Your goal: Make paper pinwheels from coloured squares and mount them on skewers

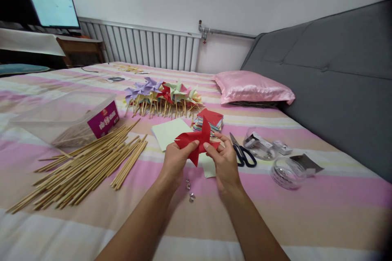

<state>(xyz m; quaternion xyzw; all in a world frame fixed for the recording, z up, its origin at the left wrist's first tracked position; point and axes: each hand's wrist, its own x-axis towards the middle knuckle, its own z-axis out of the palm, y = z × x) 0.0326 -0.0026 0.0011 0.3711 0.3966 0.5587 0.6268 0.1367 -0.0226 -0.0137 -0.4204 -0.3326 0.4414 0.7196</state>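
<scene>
Currently both pinching red cut paper (197, 140): left hand (176, 161), right hand (225, 163). Risk: folded points springing loose if pinch slackens; pins (190, 191) just below fingers, easily lost.

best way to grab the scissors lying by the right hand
Take the scissors by the dark handle loops, coming from above on the near side. They lie flat on the bed with the loops toward the person and the blades pointing away, just right of the right hand.
</scene>
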